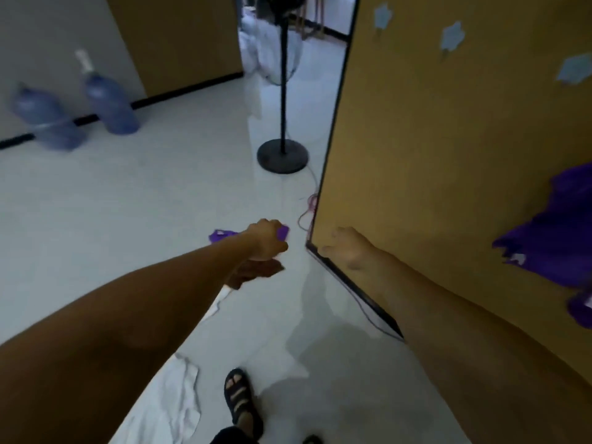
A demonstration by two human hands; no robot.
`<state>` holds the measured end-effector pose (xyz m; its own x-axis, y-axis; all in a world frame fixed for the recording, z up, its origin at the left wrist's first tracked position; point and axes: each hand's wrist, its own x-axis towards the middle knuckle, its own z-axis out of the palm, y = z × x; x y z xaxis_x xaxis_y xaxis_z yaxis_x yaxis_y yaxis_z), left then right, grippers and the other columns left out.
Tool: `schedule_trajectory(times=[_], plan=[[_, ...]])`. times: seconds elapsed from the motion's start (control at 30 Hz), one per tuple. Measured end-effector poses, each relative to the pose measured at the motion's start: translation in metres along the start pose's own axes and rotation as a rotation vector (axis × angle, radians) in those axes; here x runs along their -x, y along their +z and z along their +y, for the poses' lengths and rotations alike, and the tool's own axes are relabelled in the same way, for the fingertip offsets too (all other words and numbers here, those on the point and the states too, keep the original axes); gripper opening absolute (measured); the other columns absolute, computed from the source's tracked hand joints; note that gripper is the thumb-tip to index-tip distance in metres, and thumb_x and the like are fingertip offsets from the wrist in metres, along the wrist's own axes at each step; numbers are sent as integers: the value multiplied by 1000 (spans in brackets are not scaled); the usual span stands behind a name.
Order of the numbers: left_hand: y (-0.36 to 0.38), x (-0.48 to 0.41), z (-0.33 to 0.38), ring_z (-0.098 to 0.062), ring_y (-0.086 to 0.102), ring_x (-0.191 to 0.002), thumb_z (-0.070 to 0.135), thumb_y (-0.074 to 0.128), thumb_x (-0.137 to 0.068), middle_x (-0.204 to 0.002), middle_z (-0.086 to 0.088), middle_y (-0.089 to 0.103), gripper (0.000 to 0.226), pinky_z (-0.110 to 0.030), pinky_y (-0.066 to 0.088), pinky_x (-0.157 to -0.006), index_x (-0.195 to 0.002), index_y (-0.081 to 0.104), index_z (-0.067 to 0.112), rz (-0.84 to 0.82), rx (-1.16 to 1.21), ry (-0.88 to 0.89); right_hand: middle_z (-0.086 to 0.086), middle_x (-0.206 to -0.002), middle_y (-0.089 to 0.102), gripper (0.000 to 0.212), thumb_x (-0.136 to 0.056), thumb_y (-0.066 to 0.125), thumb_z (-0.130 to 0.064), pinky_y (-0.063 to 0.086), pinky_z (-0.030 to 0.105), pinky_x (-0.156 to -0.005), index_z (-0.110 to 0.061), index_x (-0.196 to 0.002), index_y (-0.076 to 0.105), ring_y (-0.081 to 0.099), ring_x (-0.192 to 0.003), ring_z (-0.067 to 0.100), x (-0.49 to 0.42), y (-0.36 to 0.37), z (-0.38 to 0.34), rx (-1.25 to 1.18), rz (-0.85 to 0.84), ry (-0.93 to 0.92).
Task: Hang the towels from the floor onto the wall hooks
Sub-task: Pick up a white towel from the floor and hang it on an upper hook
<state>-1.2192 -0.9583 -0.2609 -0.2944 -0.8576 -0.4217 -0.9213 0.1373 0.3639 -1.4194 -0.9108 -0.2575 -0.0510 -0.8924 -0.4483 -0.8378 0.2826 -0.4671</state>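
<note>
there, the left grip [267, 240] closes on a purple towel [221, 235]; right grip [347, 248] hangs open.

You are looking at a pale glossy floor [96, 219] reflecting dim light. Two blue water jugs [109, 104] are standing by the grey wall [48, 43], a black fan stand [283, 152] beside the tan partition [448, 155].
</note>
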Motion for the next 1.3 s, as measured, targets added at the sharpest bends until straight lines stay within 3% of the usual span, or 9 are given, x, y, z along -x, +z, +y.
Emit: schedule_trajectory(times=[0.03, 0.17, 0.37, 0.6, 0.8, 0.93, 1.13, 1.3], plan=[[-3, 10, -28, -33, 51, -120, 38, 57, -89, -137, -15, 48, 58, -39, 44, -97, -139, 43, 13, 5, 11, -47, 9, -112, 57, 24, -86, 62, -40, 48, 40, -96, -18, -94, 57, 57, -109, 27, -5, 15, -17, 31, -36, -41], [-7, 50, -125, -35, 52, -117, 38, 58, -90, -131, -16, 53, 51, -37, 42, -96, -131, 51, 10, 72, 97, -209, 14, -137, 50, 58, -85, 64, -43, 42, 38, -104, -11, -132, 53, 50, -125, 30, -22, 71, -88, 119, -112, -199], [27, 81, -252, -34, 42, -131, 35, 55, -90, -149, -14, 35, 63, -40, 36, -108, -146, 34, 14, 39, 250, -451, 12, -138, 51, 54, -87, 62, -40, 42, 39, -103, -12, -132, 54, 50, -125, 30, -51, 161, -183, 255, -275, -298], [93, 102, -373, -32, 41, -131, 35, 53, -90, -146, -12, 38, 60, -40, 38, -105, -144, 36, 17, 24, 400, -636, 9, -148, 40, 60, -90, 58, -43, 37, 37, -108, -15, -142, 44, 42, -133, 28, -94, 297, -250, 346, -486, -392], [193, 86, -448, -28, 44, -129, 33, 54, -90, -145, -8, 41, 57, -38, 40, -102, -143, 39, 17, 13, 542, -774, 7, -146, 45, 56, -93, 54, -40, 38, 32, -101, -16, -142, 43, 47, -129, 25, -146, 443, -240, 346, -658, -398], [287, 52, -504, -27, 43, -130, 32, 52, -92, -146, -10, 40, 56, -39, 39, -104, -144, 37, 17, -4, 591, -848, 6, -145, 45, 56, -93, 50, -37, 34, 28, -89, -17, -144, 39, 47, -128, 26, -198, 552, -204, 367, -718, -396], [443, -5, -581, -27, 46, -126, 32, 51, -91, -143, -7, 41, 55, -38, 41, -97, -143, 38, 19, 1, 626, -912, 13, -141, 45, 61, -90, 53, -33, 42, 38, -98, -12, -144, 36, 47, -125, 33, -277, 719, -139, 501, -769, -346], [552, -32, -638, -27, 45, -125, 32, 52, -91, -143, -9, 41, 56, -37, 41, -97, -143, 38, 17, 66, 641, -968, 13, -143, 37, 71, -87, 58, -34, 41, 38, -95, -14, -148, 27, 45, -125, 34, -322, 841, -99, 494, -737, -322]])
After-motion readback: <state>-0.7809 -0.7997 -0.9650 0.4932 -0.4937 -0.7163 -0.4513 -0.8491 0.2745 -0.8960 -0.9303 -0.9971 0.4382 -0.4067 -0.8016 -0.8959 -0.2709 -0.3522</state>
